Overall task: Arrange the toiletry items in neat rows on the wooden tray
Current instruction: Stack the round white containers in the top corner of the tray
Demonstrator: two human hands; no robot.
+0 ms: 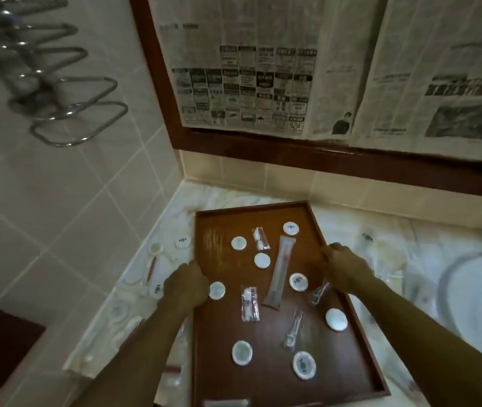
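Note:
A wooden tray [263, 214] lies on the marble counter. Scattered on it are several round white discs such as one disc [261, 260], a long clear toothbrush packet [279, 271], and small plastic sachets, one sachet [250, 303] near the middle. My left hand [186, 284] grips the tray's left rim, next to a round disc [217, 290]. My right hand [344, 267] grips the tray's right rim, above a dark sachet [319, 292].
More discs and packets lie on the counter [234, 198] left of the tray, among them a disc [182, 241]. A white sink [474, 298] sits at the right. A tiled wall with a metal rack [66, 113] is at the left; a newspaper-covered mirror [292, 83] behind.

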